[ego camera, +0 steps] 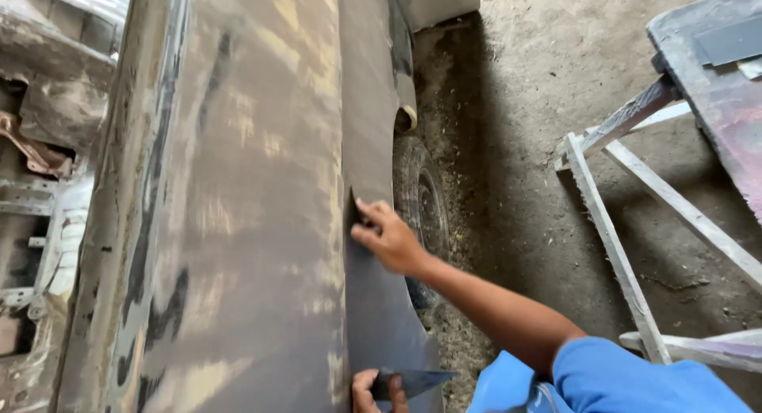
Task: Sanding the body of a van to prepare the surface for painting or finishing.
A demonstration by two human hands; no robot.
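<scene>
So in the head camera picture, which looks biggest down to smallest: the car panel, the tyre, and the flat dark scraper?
1. Car panel, by far the largest; it fills the left half.
2. Tyre, only partly visible beneath the panel.
3. Flat dark scraper, smallest, though it is nearest the camera, so it looks bigger than it really is.

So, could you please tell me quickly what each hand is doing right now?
Left hand: closed on a flat dark scraper blade.
Right hand: fingers pressing a small dark spreader against the car fender.
</scene>
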